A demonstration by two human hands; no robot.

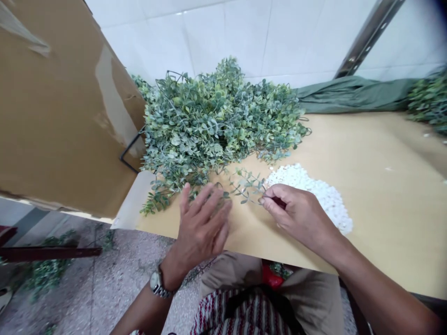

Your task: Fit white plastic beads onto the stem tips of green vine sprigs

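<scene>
My right hand (298,214) pinches the stem of a small leafy sprig (247,184) between thumb and fingers, its leaves pointing left. Fingers spread, my left hand (204,221) hovers near the table's front edge and looks slightly blurred; nothing shows in its grip. Just beyond both hands lies a big heap of artificial greenery (213,121) with small green leaves. Beside my right hand, partly covered by it, is a pile of small white pieces (314,186), too small to name.
A large cardboard box (66,107) stands at the left. Green cloth (352,95) runs along the white tiled wall (296,37). More greenery (431,102) sits at the far right of the tan table (384,200). Sprigs (49,265) lie on the floor at lower left.
</scene>
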